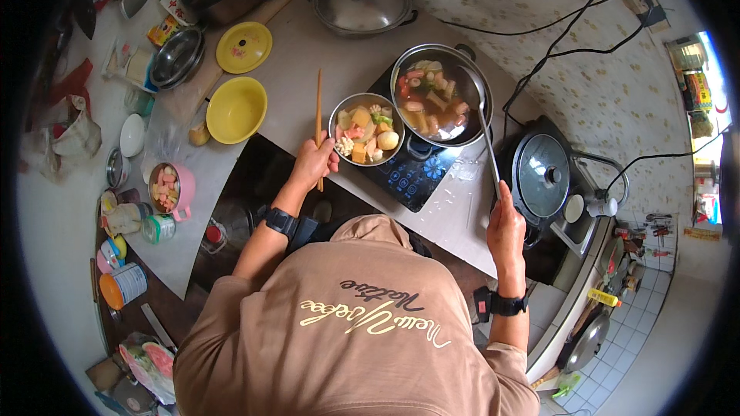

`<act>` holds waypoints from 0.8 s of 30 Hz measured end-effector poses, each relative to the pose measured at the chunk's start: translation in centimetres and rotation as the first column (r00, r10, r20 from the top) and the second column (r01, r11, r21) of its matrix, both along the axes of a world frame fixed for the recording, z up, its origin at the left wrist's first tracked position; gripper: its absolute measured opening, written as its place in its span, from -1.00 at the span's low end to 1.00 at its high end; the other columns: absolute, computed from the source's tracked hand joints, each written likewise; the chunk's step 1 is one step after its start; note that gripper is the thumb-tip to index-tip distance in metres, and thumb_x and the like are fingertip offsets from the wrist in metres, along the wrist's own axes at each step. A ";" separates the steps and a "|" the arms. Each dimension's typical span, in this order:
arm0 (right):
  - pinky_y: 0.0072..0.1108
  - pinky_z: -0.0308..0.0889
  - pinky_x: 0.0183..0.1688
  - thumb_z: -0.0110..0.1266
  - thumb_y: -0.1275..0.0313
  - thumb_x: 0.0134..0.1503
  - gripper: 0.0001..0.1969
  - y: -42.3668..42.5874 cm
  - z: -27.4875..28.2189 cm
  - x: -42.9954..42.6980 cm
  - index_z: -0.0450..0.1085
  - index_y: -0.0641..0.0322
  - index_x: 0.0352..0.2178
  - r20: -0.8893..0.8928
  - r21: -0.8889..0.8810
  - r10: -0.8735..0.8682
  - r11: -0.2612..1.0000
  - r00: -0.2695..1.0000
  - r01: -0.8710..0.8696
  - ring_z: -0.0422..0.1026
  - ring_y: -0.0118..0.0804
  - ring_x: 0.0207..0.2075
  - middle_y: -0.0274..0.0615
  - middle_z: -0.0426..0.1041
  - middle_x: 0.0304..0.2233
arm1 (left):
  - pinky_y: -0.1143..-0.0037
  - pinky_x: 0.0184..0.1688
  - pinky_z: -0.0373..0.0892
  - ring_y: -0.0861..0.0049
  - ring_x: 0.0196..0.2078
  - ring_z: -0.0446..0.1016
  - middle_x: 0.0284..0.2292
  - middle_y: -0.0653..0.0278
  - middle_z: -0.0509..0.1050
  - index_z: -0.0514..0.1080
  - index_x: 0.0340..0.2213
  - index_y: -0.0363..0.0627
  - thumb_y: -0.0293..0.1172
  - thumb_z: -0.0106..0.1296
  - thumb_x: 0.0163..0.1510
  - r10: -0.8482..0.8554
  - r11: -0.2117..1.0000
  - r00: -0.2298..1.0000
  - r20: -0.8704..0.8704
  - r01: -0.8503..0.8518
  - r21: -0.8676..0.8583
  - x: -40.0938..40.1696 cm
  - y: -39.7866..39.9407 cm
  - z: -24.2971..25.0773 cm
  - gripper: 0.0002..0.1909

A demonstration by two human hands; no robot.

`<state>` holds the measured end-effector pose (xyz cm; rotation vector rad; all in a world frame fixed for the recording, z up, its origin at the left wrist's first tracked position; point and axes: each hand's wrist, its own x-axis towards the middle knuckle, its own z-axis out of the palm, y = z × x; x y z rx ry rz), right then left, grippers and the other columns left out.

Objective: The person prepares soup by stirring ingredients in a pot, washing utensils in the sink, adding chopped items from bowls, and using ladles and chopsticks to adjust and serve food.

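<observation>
My left hand (315, 160) grips a pair of wooden chopsticks (319, 101), which stick out above and below the fist. Its thumb is at the rim of a metal bowl (359, 134) holding several pieces of food in broth; whether it also grips a handle is hidden. My right hand (506, 224) is closed around the handle of a long metal ladle (489, 138). The ladle's head reaches into a steel pot (396, 98) of brown soup with sausages and vegetables. Under the pot is a black induction cooker (413, 182) with a lit touch panel.
Left stand a yellow bowl (237, 110), its yellow lid (244, 47) and a pink cup (184, 188) of cut food. A lidded wok (362, 0) sits behind. To the right are a glass-lidded black cooker (542, 176) and hanging black cables (543, 60). Water drops wet the counter (457, 208).
</observation>
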<state>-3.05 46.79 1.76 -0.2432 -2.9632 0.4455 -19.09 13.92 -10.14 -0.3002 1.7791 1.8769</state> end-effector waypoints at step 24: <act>-0.78 -0.16 -0.81 -0.30 0.48 0.10 -0.62 -3.2 -4.1 -3.9 0.11 0.25 -0.01 0.474 -0.854 -0.059 -0.273 0.879 0.442 -0.10 -0.67 -0.82 -0.54 -0.08 -0.77 | 0.71 -0.77 0.12 0.70 -0.76 0.26 -0.69 0.36 0.30 0.26 -0.22 -0.24 -0.30 -0.22 0.11 0.037 0.999 0.999 -0.015 -0.037 -0.021 0.1 0.3 -0.2 -0.72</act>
